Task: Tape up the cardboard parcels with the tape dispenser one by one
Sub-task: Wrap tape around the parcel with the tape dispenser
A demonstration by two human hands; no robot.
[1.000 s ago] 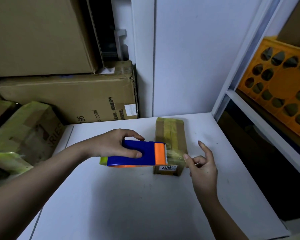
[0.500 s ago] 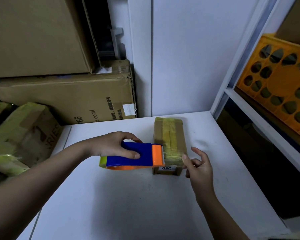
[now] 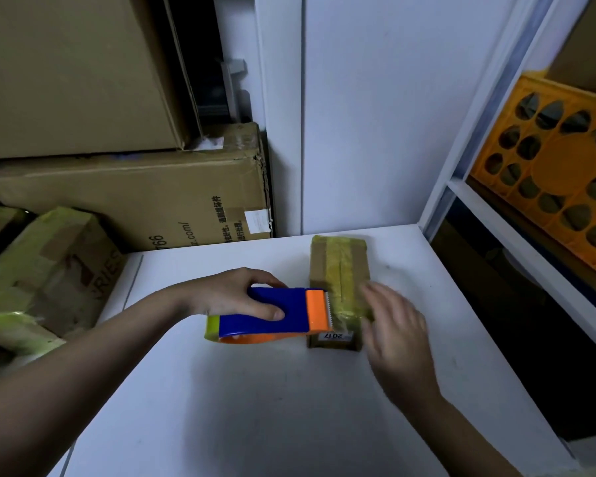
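The small cardboard parcel (image 3: pixel 338 270) on the white surface (image 3: pixel 255 390) looks light and stiff; the left hand (image 3: pixel 234 294) grips the tape dispenser (image 3: pixel 272 315), the blurred right hand (image 3: pixel 396 325) lies flat-fingered on its taped top.

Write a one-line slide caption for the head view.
Left hand grips tape dispenser against parcel; right hand reaches its taped top.

Left forearm enters from lower left, bare, angled up toward centre. Left hand (image 3: pixel 234 294) palm-down, fingers curled over the top, thumb tip pressed on the near side: firm grip. Right forearm enters from lower right. Right hand (image 3: pixel 398 327) palm-down, fingers extended and loosely together, blurred; contact underneath cannot be told.
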